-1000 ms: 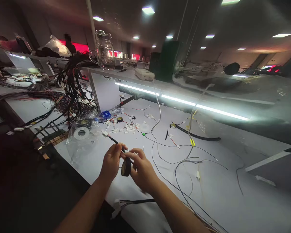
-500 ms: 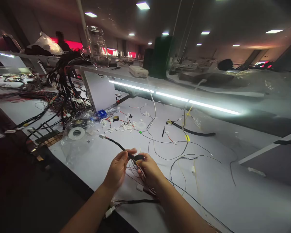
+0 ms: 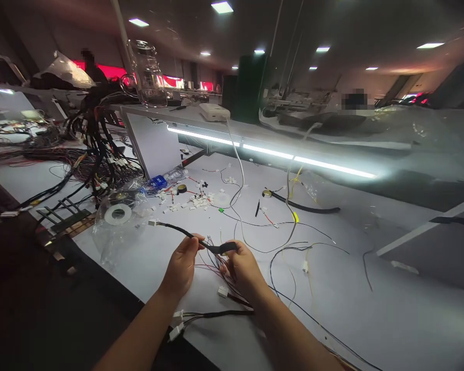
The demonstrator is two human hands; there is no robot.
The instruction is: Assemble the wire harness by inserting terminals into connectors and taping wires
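Your left hand (image 3: pixel 181 265) is pinching the taped wire bundle (image 3: pixel 174 230) above the white surface (image 3: pixel 351 288); your right hand (image 3: pixel 243 265) is gripping the black tape roll (image 3: pixel 226 248) against it; loose red wires (image 3: pixel 212 268) underneath could be snagging and getting wrapped in.

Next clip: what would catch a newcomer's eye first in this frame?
Low in the middle, the left hand and right hand each grip a black taped wire harness stretched between them; the right also holds a black tape roll. Behind them, a bright light strip runs under the shelf edge. At far left, a dense tangle of black cables heaps on the white bench.
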